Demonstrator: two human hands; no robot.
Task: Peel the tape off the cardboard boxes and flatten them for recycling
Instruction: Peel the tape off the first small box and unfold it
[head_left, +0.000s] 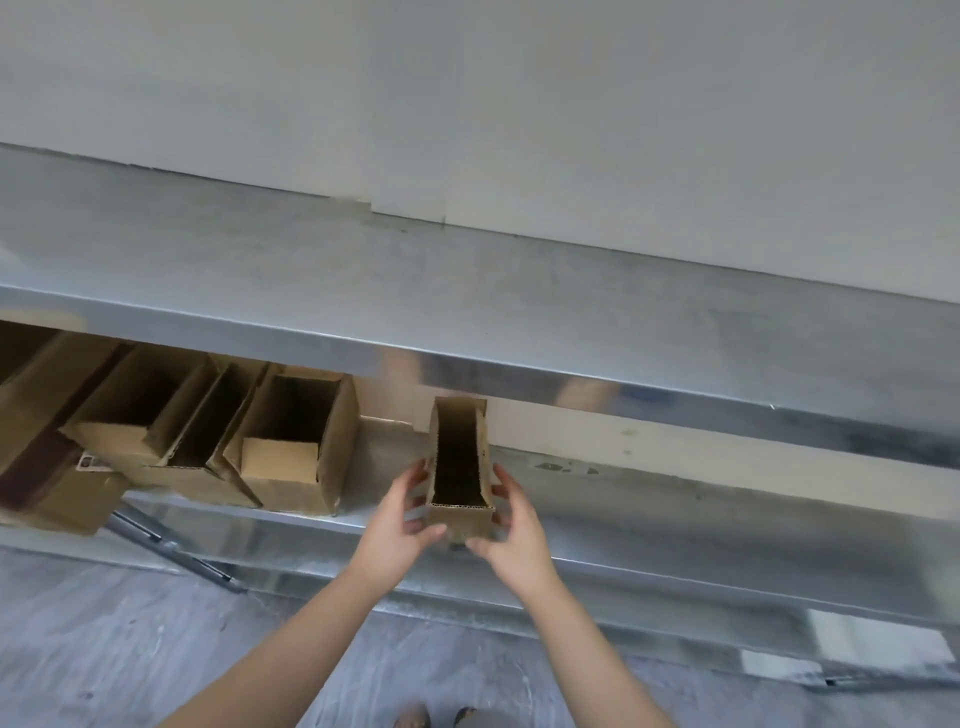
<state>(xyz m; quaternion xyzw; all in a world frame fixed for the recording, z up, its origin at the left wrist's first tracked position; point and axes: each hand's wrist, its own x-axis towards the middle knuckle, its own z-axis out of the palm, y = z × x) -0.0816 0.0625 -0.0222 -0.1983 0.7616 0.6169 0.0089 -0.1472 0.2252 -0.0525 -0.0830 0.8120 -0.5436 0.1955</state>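
A narrow brown cardboard box (460, 519) with its top open sits at the front edge of the lower metal shelf (675, 499). My left hand (402, 525) grips its left side, thumb across the front face. My right hand (514, 525) grips the right side, thumb under the front. Several other open cardboard boxes (291, 447) stand in a row on the same shelf to the left, their flaps up. No tape is visible on the held box.
The steel tabletop (467, 291) overhangs the shelf, against a pale wall. A metal brace (171, 545) runs diagonally below the boxes on the left. Grey floor (156, 649) lies below, with shoe tips (436, 717) at the bottom edge.
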